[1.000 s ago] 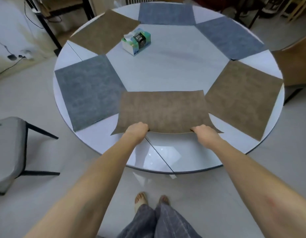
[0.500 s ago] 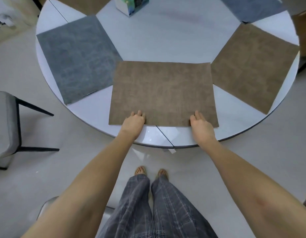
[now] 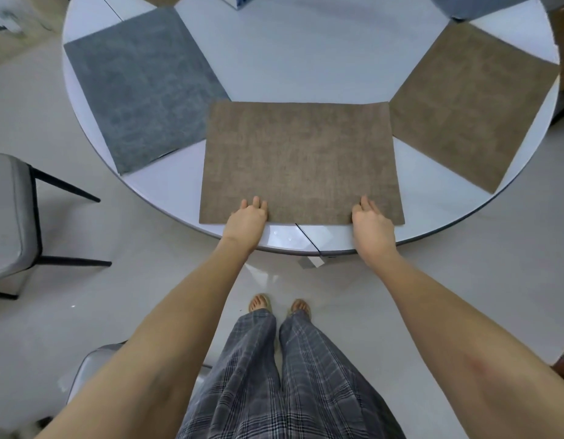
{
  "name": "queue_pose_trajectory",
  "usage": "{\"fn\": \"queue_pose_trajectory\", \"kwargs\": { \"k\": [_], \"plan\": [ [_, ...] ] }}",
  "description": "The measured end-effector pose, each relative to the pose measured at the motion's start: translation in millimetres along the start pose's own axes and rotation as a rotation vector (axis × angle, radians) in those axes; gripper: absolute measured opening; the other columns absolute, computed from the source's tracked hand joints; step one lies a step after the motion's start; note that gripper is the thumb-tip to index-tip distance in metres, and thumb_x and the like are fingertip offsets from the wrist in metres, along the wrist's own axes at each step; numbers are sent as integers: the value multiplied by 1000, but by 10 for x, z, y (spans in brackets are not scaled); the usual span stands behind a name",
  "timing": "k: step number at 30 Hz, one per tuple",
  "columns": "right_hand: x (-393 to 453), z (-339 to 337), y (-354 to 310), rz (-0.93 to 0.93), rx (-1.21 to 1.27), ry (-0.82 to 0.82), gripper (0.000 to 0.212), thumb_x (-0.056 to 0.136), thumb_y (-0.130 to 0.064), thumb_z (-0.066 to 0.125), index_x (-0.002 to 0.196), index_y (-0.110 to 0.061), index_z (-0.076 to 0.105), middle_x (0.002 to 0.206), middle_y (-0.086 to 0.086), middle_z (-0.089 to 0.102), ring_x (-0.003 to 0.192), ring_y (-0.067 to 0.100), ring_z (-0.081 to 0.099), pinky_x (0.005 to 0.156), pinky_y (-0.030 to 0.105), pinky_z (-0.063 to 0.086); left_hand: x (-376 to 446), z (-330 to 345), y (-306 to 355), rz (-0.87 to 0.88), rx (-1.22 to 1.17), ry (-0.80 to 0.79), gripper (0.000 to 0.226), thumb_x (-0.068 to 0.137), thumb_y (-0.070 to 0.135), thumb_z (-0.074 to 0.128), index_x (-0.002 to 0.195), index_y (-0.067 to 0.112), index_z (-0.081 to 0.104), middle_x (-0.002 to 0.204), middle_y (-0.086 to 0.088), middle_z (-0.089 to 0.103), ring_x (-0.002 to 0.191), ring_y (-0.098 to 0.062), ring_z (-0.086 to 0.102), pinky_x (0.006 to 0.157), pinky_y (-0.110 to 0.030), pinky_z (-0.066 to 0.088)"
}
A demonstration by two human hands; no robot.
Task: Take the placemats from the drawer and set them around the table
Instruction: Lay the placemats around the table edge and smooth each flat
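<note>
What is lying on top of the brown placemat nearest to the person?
Only the fingers of the left hand and right hand rest flat on the near edge of the brown placemat. The table surface beneath it is covered.

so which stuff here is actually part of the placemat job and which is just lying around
Part of the job:
- near brown placemat, flat under both hands
- left hand and right hand, fingers resting on its near edge
- grey placemat
- second brown placemat
- round table

Just lying about:
- grey chair
- box, cut off at the top edge
</note>
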State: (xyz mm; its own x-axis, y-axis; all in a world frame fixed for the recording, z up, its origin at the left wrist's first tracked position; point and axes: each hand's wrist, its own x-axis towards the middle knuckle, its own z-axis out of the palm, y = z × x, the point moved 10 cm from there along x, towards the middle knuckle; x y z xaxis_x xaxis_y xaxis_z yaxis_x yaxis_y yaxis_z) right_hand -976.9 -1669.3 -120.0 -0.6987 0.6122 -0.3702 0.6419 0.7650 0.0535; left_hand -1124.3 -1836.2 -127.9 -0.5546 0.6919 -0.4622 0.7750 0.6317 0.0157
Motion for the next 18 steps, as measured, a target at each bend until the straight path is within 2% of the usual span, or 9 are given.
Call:
{"fn": "queue_pose_trajectory", "kwargs": {
  "k": [11,18],
  "plan": [
    [-97,-26,-12,25,-7,2,46,79,18,52,121,1,50,152,17,31,137,29,35,89,40,50,-53,29,19,-11,-11,1,60,82,-18,49,136,1,34,136,-14,36,134,-39,34,88,-41,47],
    [-126,7,2,45,17,12,45,82,18,50,124,3,48,153,19,30,140,29,33,94,39,50,-64,5,16,8,-31,8,59,81,-19,49,135,2,36,134,-13,38,132,-38,36,87,-40,47]
  ]
}}
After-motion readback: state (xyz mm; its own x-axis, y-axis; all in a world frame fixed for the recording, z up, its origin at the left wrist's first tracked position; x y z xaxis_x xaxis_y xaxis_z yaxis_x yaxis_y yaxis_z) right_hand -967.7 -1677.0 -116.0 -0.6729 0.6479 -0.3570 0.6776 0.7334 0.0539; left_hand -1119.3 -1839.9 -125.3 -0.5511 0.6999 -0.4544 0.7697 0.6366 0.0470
